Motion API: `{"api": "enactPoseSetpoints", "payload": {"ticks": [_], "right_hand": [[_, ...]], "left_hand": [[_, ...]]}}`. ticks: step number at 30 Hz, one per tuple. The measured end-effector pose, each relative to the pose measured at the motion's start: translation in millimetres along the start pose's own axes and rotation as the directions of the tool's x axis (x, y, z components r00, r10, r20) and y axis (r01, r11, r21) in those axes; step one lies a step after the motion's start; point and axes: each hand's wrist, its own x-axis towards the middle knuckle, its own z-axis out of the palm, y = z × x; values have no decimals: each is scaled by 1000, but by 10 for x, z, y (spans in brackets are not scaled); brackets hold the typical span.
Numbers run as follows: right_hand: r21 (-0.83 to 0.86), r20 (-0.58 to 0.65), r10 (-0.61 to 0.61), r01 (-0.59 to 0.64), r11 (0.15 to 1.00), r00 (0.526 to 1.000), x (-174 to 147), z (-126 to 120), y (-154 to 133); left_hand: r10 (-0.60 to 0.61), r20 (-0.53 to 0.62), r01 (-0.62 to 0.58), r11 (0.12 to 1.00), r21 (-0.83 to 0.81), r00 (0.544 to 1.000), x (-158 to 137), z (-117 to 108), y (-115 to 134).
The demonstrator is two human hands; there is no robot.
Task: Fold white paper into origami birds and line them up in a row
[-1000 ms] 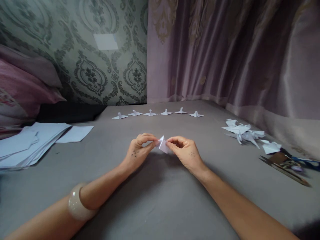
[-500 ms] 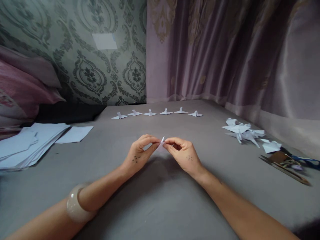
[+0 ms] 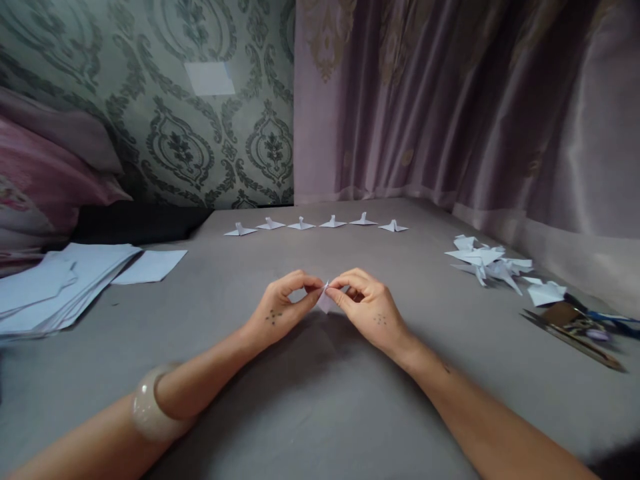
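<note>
Between left fingers (image 3: 312, 283) and right fingers (image 3: 343, 280), folded white paper (image 3: 325, 304), pinched near its top

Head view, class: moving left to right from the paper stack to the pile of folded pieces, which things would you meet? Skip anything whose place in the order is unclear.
Paper stack → loose white sheet → left hand → small folded paper → right hand → pile of folded pieces.

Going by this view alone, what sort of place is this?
Probably a room in a home, perhaps a bedroom: patterned wallpaper, a long mauve curtain and a pink cushion-like bundle at the left.
</note>
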Motion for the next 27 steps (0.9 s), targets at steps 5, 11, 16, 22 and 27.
{"api": "enactPoseSetpoints", "payload": {"ticks": [5, 11, 16, 22, 27], "right_hand": [[-20, 57, 28, -27, 999, 998, -5, -12, 9], [12, 93, 91, -92, 996, 992, -28, -6, -27], [17, 124, 71, -74, 997, 990, -27, -4, -49], [-28, 148, 34, -30, 999, 988, -24, -35, -78], [-39, 149, 22, -16, 999, 989, -17, -51, -74]], "left_hand": [[-43, 39, 44, 999, -30, 998, 9, -17, 8], [-139, 88, 148, 983, -106, 986, 15, -41, 46], [-183, 102, 200, 963, -183, 978, 1, -31, 67], [-223, 99, 238, 954, -182, 970, 11, -35, 111], [-282, 180, 322, 910, -260, 942, 15, -65, 106]]}}
